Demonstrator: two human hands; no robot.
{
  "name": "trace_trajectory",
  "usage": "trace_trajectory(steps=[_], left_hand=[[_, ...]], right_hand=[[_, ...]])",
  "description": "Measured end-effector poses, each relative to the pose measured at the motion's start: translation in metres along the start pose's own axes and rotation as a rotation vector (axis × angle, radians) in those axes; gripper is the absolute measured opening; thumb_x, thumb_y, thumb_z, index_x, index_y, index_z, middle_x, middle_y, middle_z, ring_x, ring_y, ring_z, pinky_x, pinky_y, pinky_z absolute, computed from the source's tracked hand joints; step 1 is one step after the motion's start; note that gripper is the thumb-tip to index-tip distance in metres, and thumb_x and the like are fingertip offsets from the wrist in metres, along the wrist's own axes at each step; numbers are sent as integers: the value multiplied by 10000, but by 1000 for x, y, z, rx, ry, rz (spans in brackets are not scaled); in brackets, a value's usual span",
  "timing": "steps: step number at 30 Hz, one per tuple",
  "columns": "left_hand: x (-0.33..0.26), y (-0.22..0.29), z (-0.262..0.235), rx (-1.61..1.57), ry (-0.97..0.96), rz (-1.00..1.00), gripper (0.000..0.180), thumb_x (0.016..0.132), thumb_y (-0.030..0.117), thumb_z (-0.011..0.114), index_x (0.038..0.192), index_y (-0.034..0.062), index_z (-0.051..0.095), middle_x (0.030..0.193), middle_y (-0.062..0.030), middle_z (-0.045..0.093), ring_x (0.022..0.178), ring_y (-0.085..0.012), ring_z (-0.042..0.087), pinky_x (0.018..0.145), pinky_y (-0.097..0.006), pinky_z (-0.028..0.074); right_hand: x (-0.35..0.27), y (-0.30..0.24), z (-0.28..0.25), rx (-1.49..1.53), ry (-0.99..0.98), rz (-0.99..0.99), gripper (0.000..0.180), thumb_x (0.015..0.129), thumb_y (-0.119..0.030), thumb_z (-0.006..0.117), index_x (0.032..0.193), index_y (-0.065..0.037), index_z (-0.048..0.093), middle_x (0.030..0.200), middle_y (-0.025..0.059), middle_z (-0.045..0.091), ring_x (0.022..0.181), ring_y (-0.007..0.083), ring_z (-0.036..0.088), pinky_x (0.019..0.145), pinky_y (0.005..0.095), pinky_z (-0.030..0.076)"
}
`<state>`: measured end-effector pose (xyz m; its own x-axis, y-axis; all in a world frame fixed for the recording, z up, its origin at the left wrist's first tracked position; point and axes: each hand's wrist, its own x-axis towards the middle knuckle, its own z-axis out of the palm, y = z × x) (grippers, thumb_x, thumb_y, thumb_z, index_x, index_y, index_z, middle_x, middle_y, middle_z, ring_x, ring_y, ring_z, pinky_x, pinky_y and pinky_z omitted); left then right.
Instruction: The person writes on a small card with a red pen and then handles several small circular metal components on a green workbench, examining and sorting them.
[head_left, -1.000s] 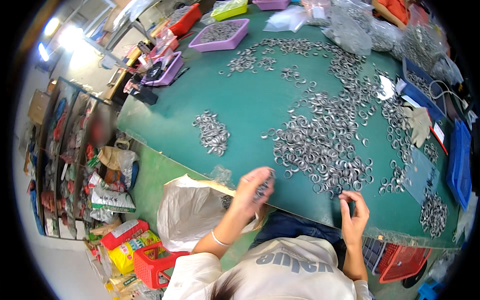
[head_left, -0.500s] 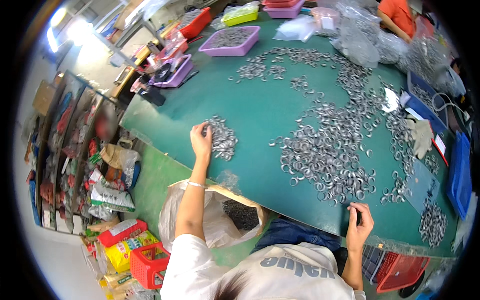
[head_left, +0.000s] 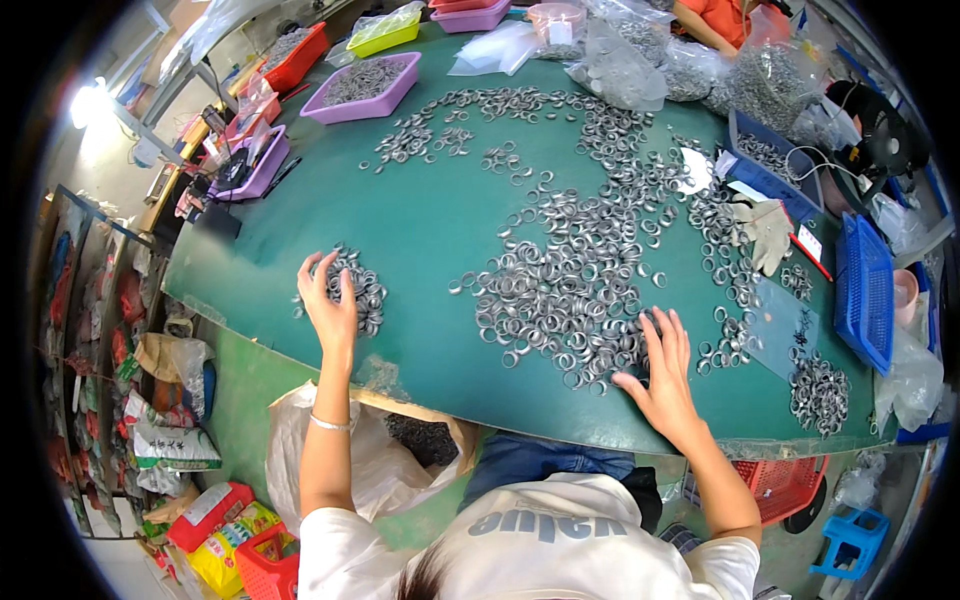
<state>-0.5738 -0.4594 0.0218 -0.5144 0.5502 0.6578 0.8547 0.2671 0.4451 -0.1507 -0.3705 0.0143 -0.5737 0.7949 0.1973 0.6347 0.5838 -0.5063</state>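
Note:
Grey metal rings lie in a large heap [head_left: 560, 280] on the green tabletop [head_left: 430, 370]. A smaller pile of rings [head_left: 368, 300] sits to the left. At this small pile, my left hand [head_left: 330, 308] has its fingers apart, curving over the pile's left side, with nothing visible in its grasp. My right hand [head_left: 662, 378] reaches to the large heap's near right edge. Its fingers are spread and touch or hover just over the rings; which one I cannot tell.
An open sack [head_left: 300, 440] of dark pieces stands below the table's front edge. A third ring pile [head_left: 820, 395] lies at the right, near a blue basket [head_left: 862, 290] and a glove [head_left: 765, 235]. A purple tray [head_left: 400, 85] of rings and filled plastic bags [head_left: 620, 70] stand farther back.
My right hand has moved forward and left from the table's front edge to the large heap, and its fingers have opened. My left hand's fingers have spread at the small pile. The view has shifted right.

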Motion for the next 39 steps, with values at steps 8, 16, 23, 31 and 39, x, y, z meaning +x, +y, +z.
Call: trace_trajectory(steps=[8,16,23,31,39], left_hand=[[12,113,62,-213,-403,269,386,764,73,629,1141,74,541,1302,-161,405,1227,-368,359,1014,-440,313],[46,148,203,-208,-691,331,513,819,263,614,1277,96,457,1423,-148,295,1313,-404,232,1047,-549,218],[76,154,282,-29,-661,173,496,878,399,511,1264,89,484,1403,-170,327,1300,-429,246,1046,-593,152],[40,152,250,-340,-837,376,399,897,237,491,1263,78,482,1384,-184,360,1310,-344,290,1082,-465,189],[32,161,174,-624,-1069,433,421,817,9,560,1228,90,512,1352,-161,404,1246,-338,393,1021,-388,349]], right_hand=[[63,91,-26,-48,278,-6,529,826,-150,607,1290,3,403,1313,196,409,1254,351,349,1038,418,274],[162,157,-28,-138,331,-194,391,814,-74,582,1193,-18,502,1186,171,527,1128,343,475,963,394,369],[249,161,4,-124,270,-188,375,881,-245,516,1212,-68,515,1202,149,523,1165,328,443,988,407,338],[233,138,42,-69,172,-205,414,884,-359,486,1155,-50,533,1191,109,521,1214,334,377,1018,489,253],[176,93,12,382,-131,-229,407,857,-292,550,1150,-10,525,1179,169,514,1188,344,400,1015,432,290]])
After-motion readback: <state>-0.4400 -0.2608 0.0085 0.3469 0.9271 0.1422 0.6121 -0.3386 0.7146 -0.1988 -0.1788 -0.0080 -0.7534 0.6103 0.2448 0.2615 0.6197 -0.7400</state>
